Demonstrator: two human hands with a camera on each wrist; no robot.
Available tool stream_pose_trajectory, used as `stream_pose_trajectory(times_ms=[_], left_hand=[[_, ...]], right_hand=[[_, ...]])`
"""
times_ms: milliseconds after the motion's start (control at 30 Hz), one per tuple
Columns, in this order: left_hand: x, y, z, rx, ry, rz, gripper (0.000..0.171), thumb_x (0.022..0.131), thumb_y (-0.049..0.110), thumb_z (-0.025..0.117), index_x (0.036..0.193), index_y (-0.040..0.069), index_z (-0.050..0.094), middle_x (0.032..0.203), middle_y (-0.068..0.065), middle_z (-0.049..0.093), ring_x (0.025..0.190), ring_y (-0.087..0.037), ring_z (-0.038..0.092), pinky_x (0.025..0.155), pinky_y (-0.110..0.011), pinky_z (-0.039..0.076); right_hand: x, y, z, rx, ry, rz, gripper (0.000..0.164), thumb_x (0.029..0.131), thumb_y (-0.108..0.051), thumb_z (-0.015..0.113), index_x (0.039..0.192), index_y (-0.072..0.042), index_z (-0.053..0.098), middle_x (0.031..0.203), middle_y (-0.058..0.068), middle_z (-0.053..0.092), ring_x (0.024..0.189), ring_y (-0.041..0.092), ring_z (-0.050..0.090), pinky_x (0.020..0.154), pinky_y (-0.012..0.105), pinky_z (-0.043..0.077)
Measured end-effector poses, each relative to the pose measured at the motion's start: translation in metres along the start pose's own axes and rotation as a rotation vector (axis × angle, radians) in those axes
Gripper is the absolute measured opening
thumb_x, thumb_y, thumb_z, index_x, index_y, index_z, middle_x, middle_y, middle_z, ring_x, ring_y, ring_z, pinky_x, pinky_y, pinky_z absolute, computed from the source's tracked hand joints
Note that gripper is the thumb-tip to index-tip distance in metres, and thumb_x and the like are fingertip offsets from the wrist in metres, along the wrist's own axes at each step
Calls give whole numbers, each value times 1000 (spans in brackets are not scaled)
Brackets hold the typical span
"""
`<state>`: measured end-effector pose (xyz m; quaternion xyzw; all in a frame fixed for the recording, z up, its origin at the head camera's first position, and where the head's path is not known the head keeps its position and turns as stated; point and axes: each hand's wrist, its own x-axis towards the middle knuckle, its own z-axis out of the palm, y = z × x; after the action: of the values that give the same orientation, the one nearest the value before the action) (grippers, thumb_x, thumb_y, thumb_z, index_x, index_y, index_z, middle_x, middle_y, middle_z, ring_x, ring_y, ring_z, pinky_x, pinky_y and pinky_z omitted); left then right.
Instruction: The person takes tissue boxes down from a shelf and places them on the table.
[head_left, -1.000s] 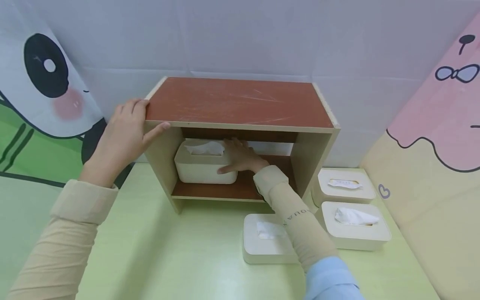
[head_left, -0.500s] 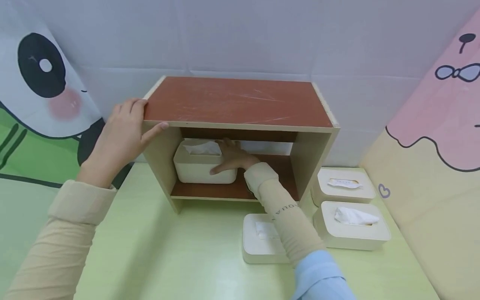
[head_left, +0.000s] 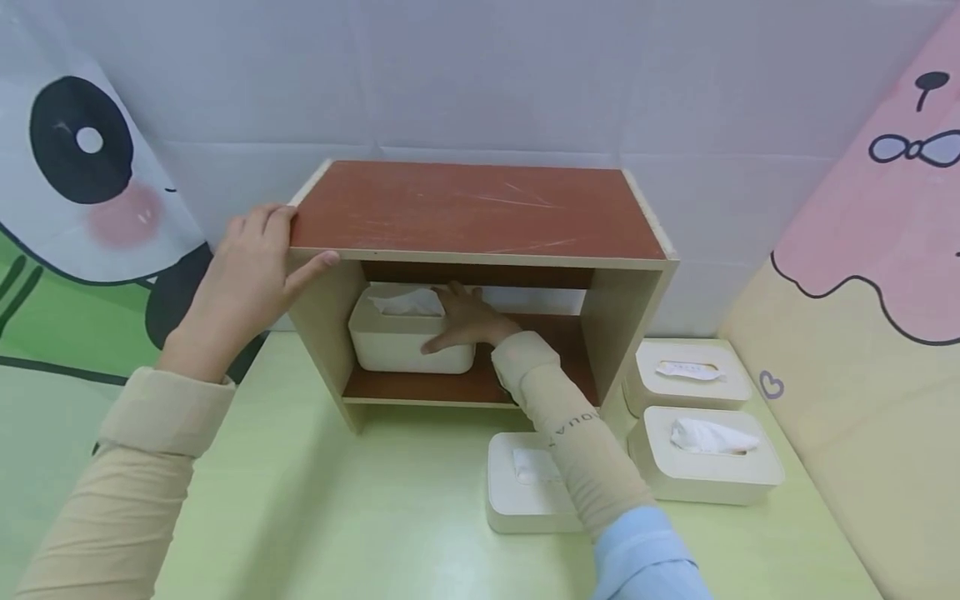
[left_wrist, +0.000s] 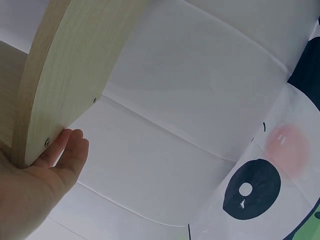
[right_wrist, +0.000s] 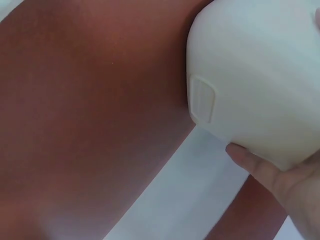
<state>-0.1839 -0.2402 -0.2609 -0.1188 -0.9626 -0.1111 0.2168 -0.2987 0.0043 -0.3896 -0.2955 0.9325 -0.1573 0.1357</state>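
Observation:
A cream tissue box, white tissue showing in its top slot, sits at the left end inside the small wooden shelf. My right hand spans that box's right end, thumb on its front and fingers toward the back. In the right wrist view, fingers touch one edge of the box; part of the thumb is cut off. My left hand grips the shelf's upper left front corner, thumb along the front edge. The left wrist view shows its fingers beside the side panel.
Two tissue boxes stand at the right, one behind the other. Another tissue box lies before the shelf, partly under my right forearm. The pale green table meets a fabric backdrop at the back.
Over the last second my right hand and forearm have shifted slightly left along the tissue box, then stayed. The tissue box and left hand hold their places on the shelf.

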Motion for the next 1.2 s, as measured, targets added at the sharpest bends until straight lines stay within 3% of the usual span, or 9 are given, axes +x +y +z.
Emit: stream_pose_trajectory(times_ms=[200,767,933,1200], left_hand=[[1,-2,2,-1,8,6,76,90,52,46,134,-8,30,130,-30,38,115,-48,33,99,-56,27],[1,-3,4,-6,13,5,77,90,52,46,136,-8,29,132,-30,37,116,-49,33,99,-56,26],[-1,-3,3,-16,10,-2,78,90,52,46,137,-7,27,133,-30,36,117,-49,32,99,-56,26],[-1,-2,3,-13,26,9,77,90,51,47,136,-8,29,132,-30,37,117,-49,33,100,-56,26]], right_hand=[[-1,0,2,7,37,4,108,67,-62,68,148,-21,11,154,12,0,135,52,4,102,65,23],[-11,1,6,-16,77,-6,104,65,-65,68,147,-28,15,154,10,6,135,51,9,102,65,22],[-16,1,6,-37,97,-52,103,65,-65,68,147,-27,18,153,12,13,137,44,11,104,64,19],[-22,3,7,-43,116,-60,102,67,-65,67,147,-26,18,153,11,11,141,36,6,103,64,21]])
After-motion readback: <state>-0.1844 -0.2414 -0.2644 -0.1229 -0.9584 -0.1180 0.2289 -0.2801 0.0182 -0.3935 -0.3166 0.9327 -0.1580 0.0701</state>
